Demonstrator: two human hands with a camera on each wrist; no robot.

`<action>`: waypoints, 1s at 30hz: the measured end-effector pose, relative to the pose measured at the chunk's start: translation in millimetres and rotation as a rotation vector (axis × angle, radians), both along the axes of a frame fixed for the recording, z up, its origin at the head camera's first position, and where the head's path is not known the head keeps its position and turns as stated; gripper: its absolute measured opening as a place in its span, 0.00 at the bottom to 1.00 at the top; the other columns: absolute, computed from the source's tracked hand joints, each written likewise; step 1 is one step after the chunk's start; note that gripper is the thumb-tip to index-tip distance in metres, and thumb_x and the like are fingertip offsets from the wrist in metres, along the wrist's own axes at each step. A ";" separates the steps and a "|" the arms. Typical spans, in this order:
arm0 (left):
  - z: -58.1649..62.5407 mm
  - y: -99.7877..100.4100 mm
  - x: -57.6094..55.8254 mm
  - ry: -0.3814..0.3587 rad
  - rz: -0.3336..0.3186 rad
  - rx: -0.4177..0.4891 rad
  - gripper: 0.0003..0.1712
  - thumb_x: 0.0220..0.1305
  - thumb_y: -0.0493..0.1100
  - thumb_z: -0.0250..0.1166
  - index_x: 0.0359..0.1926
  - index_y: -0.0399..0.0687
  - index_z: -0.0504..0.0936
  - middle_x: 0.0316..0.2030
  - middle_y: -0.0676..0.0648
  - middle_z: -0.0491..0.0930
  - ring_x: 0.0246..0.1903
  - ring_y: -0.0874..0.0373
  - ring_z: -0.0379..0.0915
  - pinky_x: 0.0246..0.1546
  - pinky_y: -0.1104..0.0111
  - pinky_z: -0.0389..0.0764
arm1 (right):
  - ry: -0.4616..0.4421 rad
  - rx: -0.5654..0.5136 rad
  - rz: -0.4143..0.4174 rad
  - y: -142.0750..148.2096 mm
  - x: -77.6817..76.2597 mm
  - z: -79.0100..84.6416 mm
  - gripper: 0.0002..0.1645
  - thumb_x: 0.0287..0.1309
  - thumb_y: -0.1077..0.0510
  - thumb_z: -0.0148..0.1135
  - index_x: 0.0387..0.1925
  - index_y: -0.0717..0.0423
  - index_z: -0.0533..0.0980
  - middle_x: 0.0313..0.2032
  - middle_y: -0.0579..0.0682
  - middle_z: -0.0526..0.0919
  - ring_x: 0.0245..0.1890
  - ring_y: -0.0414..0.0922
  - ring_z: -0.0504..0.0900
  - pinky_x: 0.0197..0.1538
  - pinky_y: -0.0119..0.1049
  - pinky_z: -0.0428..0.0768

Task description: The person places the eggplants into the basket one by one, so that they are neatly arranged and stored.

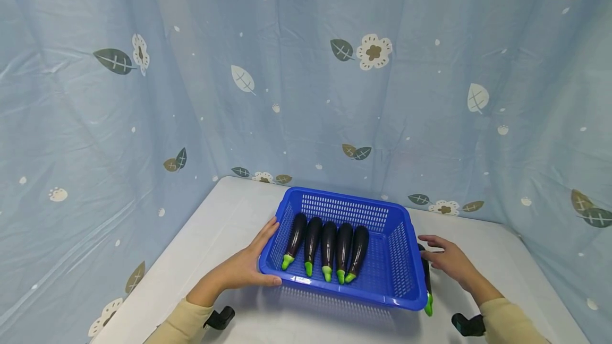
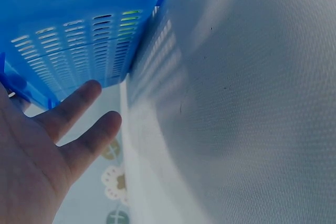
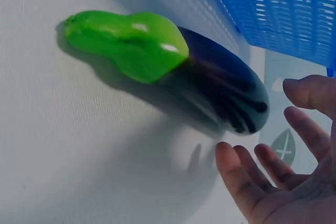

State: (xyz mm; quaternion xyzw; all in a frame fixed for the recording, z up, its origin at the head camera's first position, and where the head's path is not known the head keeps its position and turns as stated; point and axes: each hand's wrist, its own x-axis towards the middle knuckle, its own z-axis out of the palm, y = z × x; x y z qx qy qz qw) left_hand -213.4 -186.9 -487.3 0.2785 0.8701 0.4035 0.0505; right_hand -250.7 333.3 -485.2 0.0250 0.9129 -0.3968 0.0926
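A blue plastic basket [image 1: 354,291] with slotted walls stands on the white table, holding several dark eggplants [image 1: 328,246] with green stems, side by side. At its left near corner, my left hand [image 1: 246,267] holds the rim between thumb and fingers. In the left wrist view, two fingers [image 2: 79,106] stretch out beside the slotted wall. One more eggplant [image 3: 220,85] lies outside the basket along its right side, its green stem end [image 3: 128,43] toward me. My right hand [image 1: 449,260] hovers by its far end, fingers loosely spread and thumb apart, holding nothing.
A blue curtain [image 1: 306,100] with leaf and flower prints hangs behind and around the table [image 1: 239,195]. Black wrist mounts show at the left wrist [image 1: 221,317] and the right wrist [image 1: 468,325].
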 end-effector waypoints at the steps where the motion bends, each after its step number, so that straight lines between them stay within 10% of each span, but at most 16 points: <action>1: -0.3 0.0 -0.2 -0.002 -0.001 0.001 0.73 0.49 0.61 0.79 0.83 0.53 0.38 0.82 0.48 0.31 0.77 0.38 0.43 0.65 0.38 0.64 | -0.013 -0.003 -0.004 -1.2 -0.1 -0.8 0.39 0.70 0.48 0.61 0.73 0.65 0.62 0.69 0.77 0.59 0.64 0.74 0.67 0.54 0.55 0.82; 30: 0.3 -0.2 0.2 -0.022 0.004 0.016 0.74 0.49 0.60 0.80 0.83 0.55 0.37 0.82 0.48 0.30 0.77 0.37 0.42 0.65 0.37 0.63 | -0.069 0.012 -0.034 20.0 5.8 -9.7 0.40 0.68 0.51 0.63 0.72 0.66 0.63 0.67 0.79 0.60 0.56 0.70 0.76 0.50 0.53 0.83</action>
